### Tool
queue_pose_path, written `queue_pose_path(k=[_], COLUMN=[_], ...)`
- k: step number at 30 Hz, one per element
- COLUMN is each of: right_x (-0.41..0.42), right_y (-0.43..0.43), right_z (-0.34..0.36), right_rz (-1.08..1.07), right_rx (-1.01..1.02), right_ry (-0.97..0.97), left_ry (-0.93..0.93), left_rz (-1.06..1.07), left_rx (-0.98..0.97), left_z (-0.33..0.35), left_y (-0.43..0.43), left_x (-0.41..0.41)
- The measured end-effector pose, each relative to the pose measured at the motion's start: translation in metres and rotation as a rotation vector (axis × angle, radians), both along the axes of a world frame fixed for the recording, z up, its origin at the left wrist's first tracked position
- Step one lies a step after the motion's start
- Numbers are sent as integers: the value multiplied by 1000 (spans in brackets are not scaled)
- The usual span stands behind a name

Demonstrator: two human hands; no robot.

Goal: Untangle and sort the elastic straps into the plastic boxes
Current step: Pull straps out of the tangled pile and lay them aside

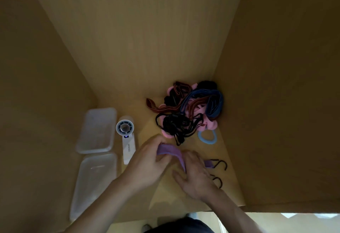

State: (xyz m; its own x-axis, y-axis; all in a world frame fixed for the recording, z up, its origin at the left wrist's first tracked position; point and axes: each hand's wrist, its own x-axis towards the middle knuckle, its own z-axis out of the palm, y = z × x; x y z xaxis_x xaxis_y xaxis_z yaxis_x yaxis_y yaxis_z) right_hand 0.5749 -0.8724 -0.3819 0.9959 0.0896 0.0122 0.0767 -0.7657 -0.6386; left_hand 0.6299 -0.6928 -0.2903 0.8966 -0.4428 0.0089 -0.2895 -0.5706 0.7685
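Where the wooden floor (136, 107) meets its left wall, a clear rectangular plastic box (97, 129) lies beyond a second clear plastic box (95, 181), a white handheld fan (127, 139) just beside them. The left hand (147, 161) pinches one end of a wide lilac elastic strap (171, 150) — the right hand (195, 175) curls its fingers round the other, thin black cords (219, 164) beside it. Behind lies the tangled heap of pink, maroon, black and blue elastic straps (189, 109) — a pale blue ring (207, 137) at its near edge.

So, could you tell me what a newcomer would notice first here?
Probably the tangled heap of straps, black, pink, blue and maroon, near the right wall. Just in front, the left hand and right hand hold a purple strap; two plastic boxes lie at the left.
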Motion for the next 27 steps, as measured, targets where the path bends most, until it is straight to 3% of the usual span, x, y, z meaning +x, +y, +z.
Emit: queue_pose_path(k=[4,7,11,15,17,19,23,25,27], right_x=[22,32,38,36,33,31,25,21,17], right_y=[27,31,31,38,31,13,-27,-36,-38], right_z=[52,80,72,60,60,63,63,49,33], right_rz=[-205,-131,81,21,-18,4,131,151,159], right_rx=[650,952,944,939,780,494,-266,-443,-470], right_ry=[52,69,120,293,345,331,391,473,515], left_ry=[162,404,774,885,924,895,600,456,389], left_rz=[55,224,375,405,453,460,518,451,402], left_rx=[-321,-625,-992,-1258,-1336,-1287,-697,-396,-154], left_z=[29,31,30,22,10,-12,-66,-90,-118], left_y=[-19,-23,-27,-20,-8,6,33,46,61], left_x=[6,14,25,30,29,24,-1,-15,-18])
